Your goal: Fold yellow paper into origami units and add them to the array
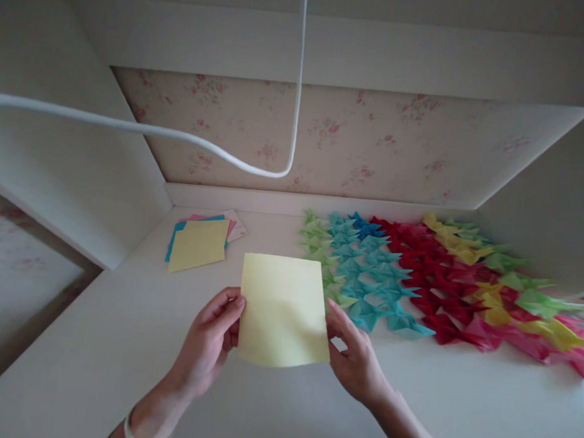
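A square sheet of pale yellow paper (284,310) is held up over the white desk, its lower edge slightly curved. My left hand (214,337) pinches its left edge between thumb and curled fingers. At the opposite edge, my right hand (355,353) has its fingers bent against the sheet, some of them hidden behind it. Left of the sheet lies a small stack of coloured paper (199,244), yellow on top with blue and pink corners showing beneath.
Rows of folded paper cranes (368,271) in green, blue, red, pink and yellow cover the desk's right side. A white cable (211,148) hangs across the view above the desk (128,341). Floral wallpaper (327,141) and white panels enclose the back and sides.
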Motion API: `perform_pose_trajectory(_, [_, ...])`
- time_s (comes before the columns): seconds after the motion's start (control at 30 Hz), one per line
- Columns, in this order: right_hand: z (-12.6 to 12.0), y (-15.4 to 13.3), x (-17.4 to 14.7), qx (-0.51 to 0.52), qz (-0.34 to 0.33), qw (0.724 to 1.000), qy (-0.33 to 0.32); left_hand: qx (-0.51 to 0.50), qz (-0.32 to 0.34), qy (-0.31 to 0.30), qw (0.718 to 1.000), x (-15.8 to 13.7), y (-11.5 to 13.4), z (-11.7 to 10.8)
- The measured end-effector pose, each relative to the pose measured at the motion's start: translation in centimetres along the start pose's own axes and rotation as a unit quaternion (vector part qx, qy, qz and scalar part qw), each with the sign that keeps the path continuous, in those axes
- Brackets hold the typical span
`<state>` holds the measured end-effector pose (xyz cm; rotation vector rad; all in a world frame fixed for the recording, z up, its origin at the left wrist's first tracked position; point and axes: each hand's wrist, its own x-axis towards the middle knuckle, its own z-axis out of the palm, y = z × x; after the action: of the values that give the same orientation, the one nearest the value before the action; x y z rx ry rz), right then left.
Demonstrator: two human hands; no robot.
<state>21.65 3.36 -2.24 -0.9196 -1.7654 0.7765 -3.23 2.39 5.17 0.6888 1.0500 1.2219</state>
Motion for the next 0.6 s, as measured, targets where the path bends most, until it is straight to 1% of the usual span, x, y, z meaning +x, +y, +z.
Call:
perform_pose_trajectory(0.07, [-0.4,-0.3,0.1,-0.019,-0.029,0.999,-0.018,0.013,-0.02,-0.018,1.0,0.6,-0.9,-0.2])
perform_pose_trajectory(0.1, [-0.5,-0.4,0.2,-0.017,-0.026,0.999,-0.025,0.022,-0.029,-0.025,0.999,0.8,-1.3,-0.4])
perform_pose_trajectory(0.17, [-0.7,-0.4,0.5,0.01,0.017,1.0,-0.014,0.031,-0.043,-0.023,0.998,1.4,-2.0,-0.7])
perform_pose_trajectory(0.23, [-0.6,-0.1,0.8,0.045,0.07,0.996,0.015,0.034,-0.042,-0.003,0.999,1.8,-2.5,-1.0])
perform_pose_trajectory(0.3, [-0.5,0.2,1.0,0.068,0.106,0.991,0.033,0.04,-0.038,0.009,0.998,2.2,-2.9,-1.3])
perform_pose_trajectory(0.5, [0.1,0.7,1.0,0.134,0.185,0.972,0.054,0.035,-0.047,-0.037,0.998,3.1,-3.4,-2.6])
perform_pose_trajectory(0.6, [0.3,0.5,0.9,0.165,0.211,0.962,0.047,0.104,-0.023,-0.071,0.992,3.0,-3.7,-3.2])
